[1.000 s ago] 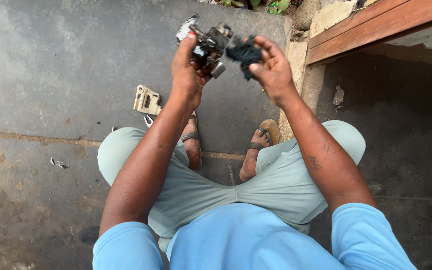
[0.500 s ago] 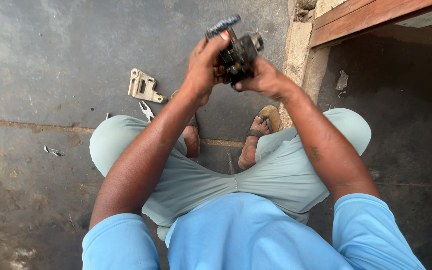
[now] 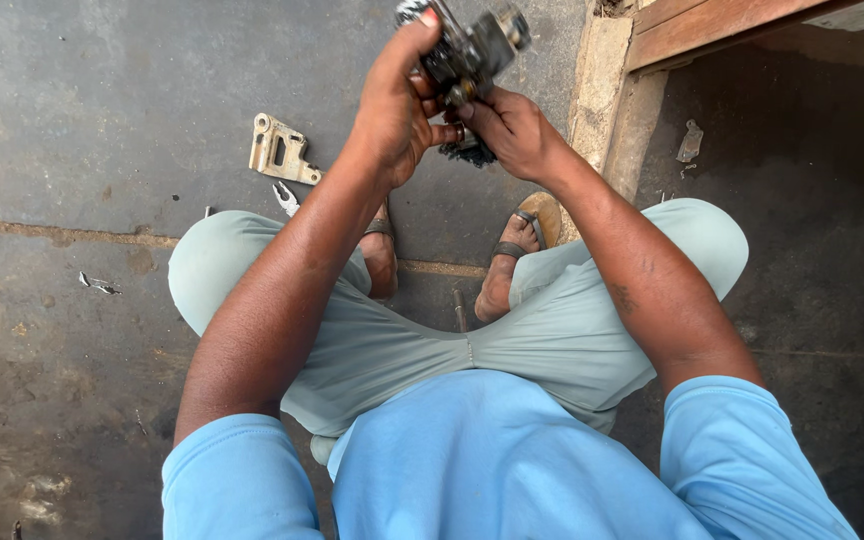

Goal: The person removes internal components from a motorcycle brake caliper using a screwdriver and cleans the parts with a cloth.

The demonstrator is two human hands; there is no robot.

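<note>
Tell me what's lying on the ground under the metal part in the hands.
Below the metal part, held by the left hand and right hand, only bare concrete floor shows. The hands cover the spot directly beneath. A metal bracket lies off to the left.

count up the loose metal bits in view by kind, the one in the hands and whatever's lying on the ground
Dark metal assembly held by left hand and right hand: 1
Pale flat bracket on the concrete: 1
Small metal scrap by the wooden frame: 1
Total: 3
</note>
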